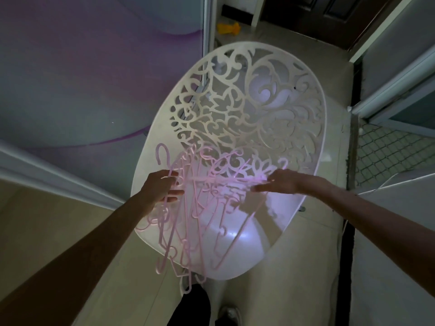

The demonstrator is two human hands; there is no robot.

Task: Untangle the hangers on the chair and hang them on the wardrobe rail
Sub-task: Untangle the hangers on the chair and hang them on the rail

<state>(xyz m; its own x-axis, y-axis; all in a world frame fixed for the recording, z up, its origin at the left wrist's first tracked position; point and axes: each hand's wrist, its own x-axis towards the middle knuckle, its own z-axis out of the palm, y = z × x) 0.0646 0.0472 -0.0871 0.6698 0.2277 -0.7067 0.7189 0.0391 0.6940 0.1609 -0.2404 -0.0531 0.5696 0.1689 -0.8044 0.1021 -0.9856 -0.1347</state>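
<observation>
Nearest the viewer, a dark trouser leg and a shoe stand on the pale floor, below both forearms. Between the two hands hangs a tangled bunch of thin pink plastic hangers, lifted over the seat of a white chair. The left hand grips the bunch near its top, fingers curled around several hanger bars, with one hook curving up just above the knuckles. Most of the tangle dangles below this hand, reaching down past the front edge of the seat. The right hand reaches in from the other side with fingers extended and fairly straight, touching the end of a hanger bar that runs across from the left hand; whether it pinches the bar is unclear. A second hook rises just above this hand. Beyond both hands rises the chair's back, cut through with a scrolling leaf pattern. Further out, to the left of the left hand, is a grey and purple sliding panel. Far beyond the chair, a yellow object lies on the floor near a dark door.
</observation>
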